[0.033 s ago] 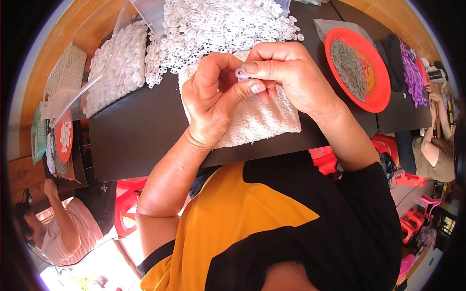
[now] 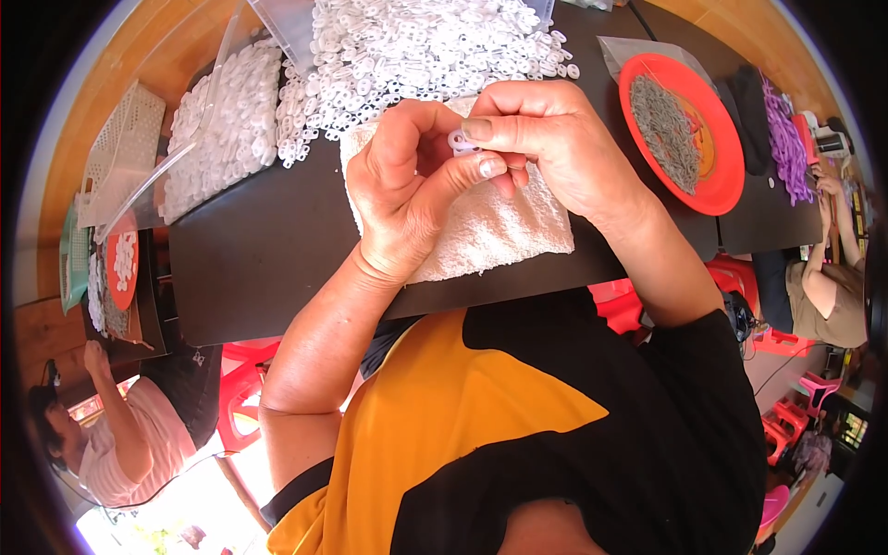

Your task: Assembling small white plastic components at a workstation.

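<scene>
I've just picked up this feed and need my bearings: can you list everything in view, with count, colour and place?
small ring piece: one, white, pinched between both hands above the towel
towel: one, white, on the table under the hands
loose ring pieces: a large heap, white, beyond the towel
bagged ring pieces: one clear bag, white contents, far left of the heap
plate: one, red-orange, right, holding grey small parts
purple pieces: a pile, far right
table: one, black
co-workers: two, seated lower left and right edge
left hand: one, thumb on the piece
right hand: one, fingers on the piece

bare tabletop (image 2: 250, 259) left — ring heap (image 2: 416, 46) ahead
</scene>
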The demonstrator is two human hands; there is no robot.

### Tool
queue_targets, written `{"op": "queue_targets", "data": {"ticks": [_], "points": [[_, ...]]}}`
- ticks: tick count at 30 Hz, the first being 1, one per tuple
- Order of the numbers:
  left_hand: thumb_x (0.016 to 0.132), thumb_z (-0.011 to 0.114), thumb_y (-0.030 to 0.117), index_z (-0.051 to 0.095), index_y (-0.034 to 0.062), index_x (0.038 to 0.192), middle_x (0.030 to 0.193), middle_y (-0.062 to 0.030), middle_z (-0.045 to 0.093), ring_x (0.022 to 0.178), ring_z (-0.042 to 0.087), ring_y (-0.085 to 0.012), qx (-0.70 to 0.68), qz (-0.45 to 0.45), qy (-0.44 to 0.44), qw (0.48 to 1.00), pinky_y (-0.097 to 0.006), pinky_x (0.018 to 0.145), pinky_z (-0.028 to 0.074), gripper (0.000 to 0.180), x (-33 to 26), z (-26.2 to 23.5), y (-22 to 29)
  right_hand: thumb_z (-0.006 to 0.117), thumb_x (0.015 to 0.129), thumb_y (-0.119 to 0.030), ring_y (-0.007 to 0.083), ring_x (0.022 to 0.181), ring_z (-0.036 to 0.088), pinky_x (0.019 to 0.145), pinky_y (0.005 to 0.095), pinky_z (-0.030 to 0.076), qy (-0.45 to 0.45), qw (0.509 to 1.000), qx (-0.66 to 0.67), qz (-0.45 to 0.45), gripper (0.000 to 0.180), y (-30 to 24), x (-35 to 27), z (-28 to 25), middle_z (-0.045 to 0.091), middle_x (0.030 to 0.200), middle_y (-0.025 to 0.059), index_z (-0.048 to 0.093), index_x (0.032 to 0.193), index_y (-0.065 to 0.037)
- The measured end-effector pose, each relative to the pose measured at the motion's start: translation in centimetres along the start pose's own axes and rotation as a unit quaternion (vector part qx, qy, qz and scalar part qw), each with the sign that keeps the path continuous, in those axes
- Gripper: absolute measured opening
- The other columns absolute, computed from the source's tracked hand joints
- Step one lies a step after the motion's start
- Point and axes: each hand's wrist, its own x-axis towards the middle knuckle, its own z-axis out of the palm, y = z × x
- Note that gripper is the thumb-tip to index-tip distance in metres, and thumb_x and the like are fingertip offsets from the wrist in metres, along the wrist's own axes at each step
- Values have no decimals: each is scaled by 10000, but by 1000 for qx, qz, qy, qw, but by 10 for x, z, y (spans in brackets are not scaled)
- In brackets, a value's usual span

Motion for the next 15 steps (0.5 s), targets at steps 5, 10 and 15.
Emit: {"op": "queue_targets", "data": {"ticks": [5,10,15], "points": [[776,803,34,572,4,982,766,-6,608,661,569,-37,48,14,12,999,-181,577,469,311,-1,-1,-6,617,931,-140,90,530,549,498,198,386,4,999,36,3,181,3,0,0,578,661,20,649,833,10],[759,820,46,596,11,981,724,26,567,615,494,-17,27,11,29,999,-170,544,428,317,0,1,-8,618,925,-129,87,520,507,500,213,402,30,998,57,-15,176,5,0,0,567,666,32,650,865,33],[755,822,41,609,16,938,725,27,568,630,512,-18,66,32,10,997,-173,555,440,283,0,-3,-7,633,909,-141,82,519,495,496,219,394,26,999,44,-3,190,4,0,0,562,642,28,647,817,25]]}}
